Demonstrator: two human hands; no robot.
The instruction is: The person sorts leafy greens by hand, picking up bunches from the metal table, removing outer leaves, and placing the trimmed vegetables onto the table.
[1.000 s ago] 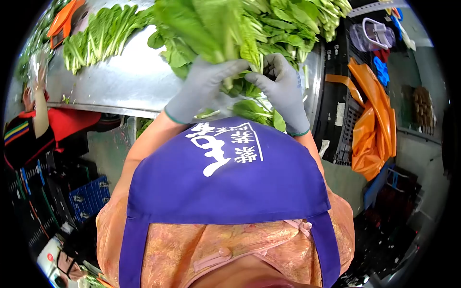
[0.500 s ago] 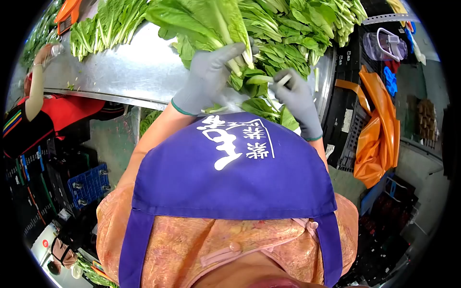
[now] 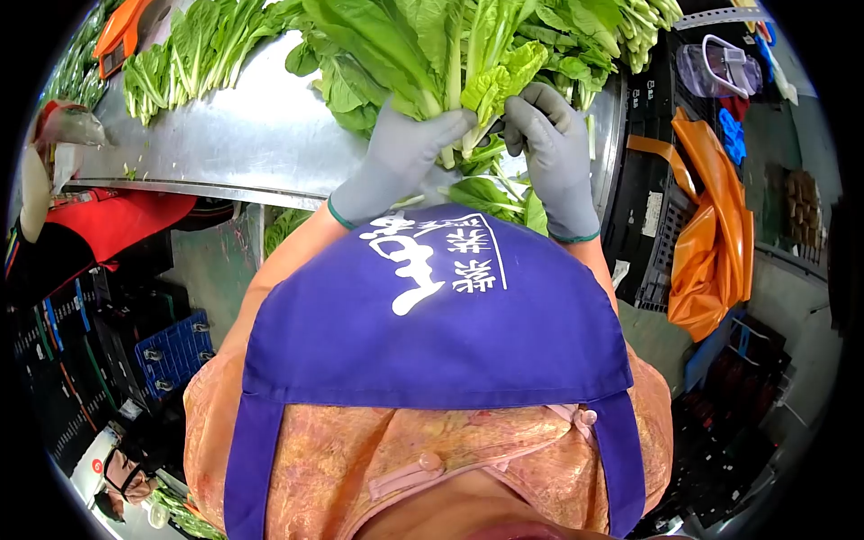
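Grey gloves cover both hands. My left hand (image 3: 400, 153) is closed round the stem ends of a bunch of leafy greens (image 3: 432, 54), whose leaves fan out away from me. At the right side of that bunch, my right hand (image 3: 551, 148) has its fingers curled in a pinch by a small yellow-green leaf (image 3: 513, 79); whether it grips the leaf is hard to tell. Loose leaves (image 3: 490, 193) lie below the hands, near the table edge by the apron.
A metal table (image 3: 234, 126) bears a row of greens (image 3: 193, 54) at left and a pile (image 3: 585, 36) at right. An orange scale (image 3: 117, 36) stands far left, near a co-worker in red (image 3: 117, 220). Black crates (image 3: 641, 171), orange plastic (image 3: 706, 234) and a clear jug (image 3: 715, 70) are at right.
My right hand has risen from below the bunch to its right side, and the pale stem piece it held no longer shows. The held bunch has fanned out rightward. The co-worker's arm has shifted.
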